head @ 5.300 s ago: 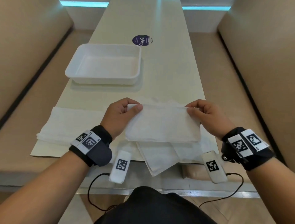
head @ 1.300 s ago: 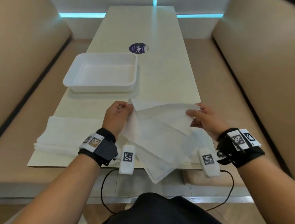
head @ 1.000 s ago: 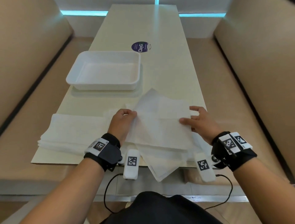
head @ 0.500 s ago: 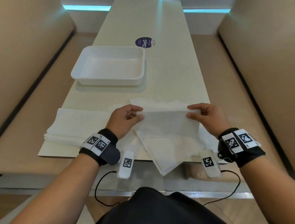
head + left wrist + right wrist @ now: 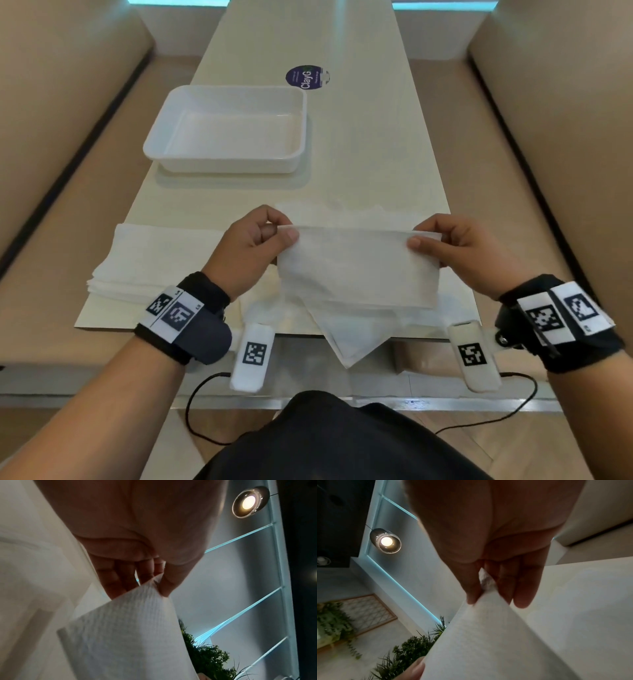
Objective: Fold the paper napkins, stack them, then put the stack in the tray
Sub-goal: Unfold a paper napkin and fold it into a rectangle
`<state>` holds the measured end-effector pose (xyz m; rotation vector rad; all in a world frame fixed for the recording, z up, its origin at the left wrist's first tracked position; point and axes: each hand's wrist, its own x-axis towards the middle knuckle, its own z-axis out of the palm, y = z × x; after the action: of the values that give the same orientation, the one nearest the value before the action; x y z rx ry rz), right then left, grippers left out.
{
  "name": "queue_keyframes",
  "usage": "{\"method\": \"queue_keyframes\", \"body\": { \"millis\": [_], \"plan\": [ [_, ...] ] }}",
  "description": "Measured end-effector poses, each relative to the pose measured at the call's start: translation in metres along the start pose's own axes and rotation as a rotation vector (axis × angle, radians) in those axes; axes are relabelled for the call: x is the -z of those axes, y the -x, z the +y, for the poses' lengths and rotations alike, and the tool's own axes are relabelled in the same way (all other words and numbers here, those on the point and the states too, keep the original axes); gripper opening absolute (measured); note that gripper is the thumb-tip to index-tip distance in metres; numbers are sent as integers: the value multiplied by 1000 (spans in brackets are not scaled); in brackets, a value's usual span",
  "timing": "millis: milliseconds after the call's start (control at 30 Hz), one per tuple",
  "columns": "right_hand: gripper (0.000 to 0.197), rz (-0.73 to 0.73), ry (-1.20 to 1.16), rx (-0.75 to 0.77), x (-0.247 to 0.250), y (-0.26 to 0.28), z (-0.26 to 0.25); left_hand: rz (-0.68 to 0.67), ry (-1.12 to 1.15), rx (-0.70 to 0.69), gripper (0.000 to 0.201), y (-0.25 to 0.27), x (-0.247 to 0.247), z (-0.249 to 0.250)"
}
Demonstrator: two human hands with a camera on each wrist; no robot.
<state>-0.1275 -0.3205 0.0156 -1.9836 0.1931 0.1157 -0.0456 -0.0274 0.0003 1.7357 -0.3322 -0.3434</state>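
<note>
loose napkins (image 5: 346, 329) part-hidden under held napkin (image 5: 356, 267) | table (image 5: 342, 144) far end cropped

Left hand (image 5: 248, 247) and right hand (image 5: 460, 248) are raised side by side, thumbs pinching against curled fingers, forearms reaching forward.

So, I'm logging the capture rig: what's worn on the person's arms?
Forearms bare, no sleeves. Each wrist has a black strap with white square-code tags. A white tagged module hangs under each wrist, trailing a thin black cable.
</note>
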Motion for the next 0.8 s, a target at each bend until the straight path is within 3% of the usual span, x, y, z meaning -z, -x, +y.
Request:
{"method": "queue_keyframes", "body": {
  "millis": [167,300,400,500,633,700,800],
  "plan": [
    [13,19,193,-150,-8,-15,22,59,-174,86,4,-10,-16,-29],
    [27,47,544,-250,-20,-19,28,58,-383,168,19,-13,-27,-51],
    [40,108,703,-98,-37,-16,20,85,-411,166,24,-14,-32,-54],
    [46,-70,791,87,-65,-16,7,104,-412,178,25,-15,-34,-55],
    [59,-429,979,112,-97,-18,8,101,-520,164,22,-18,-37,-53],
    [63,-483,1001,69,-100,-14,15,92,-543,174,21,-20,-38,-53],
    [69,-443,993,24,-90,-8,25,93,-527,192,22,-22,-36,-53]
  ]
}}
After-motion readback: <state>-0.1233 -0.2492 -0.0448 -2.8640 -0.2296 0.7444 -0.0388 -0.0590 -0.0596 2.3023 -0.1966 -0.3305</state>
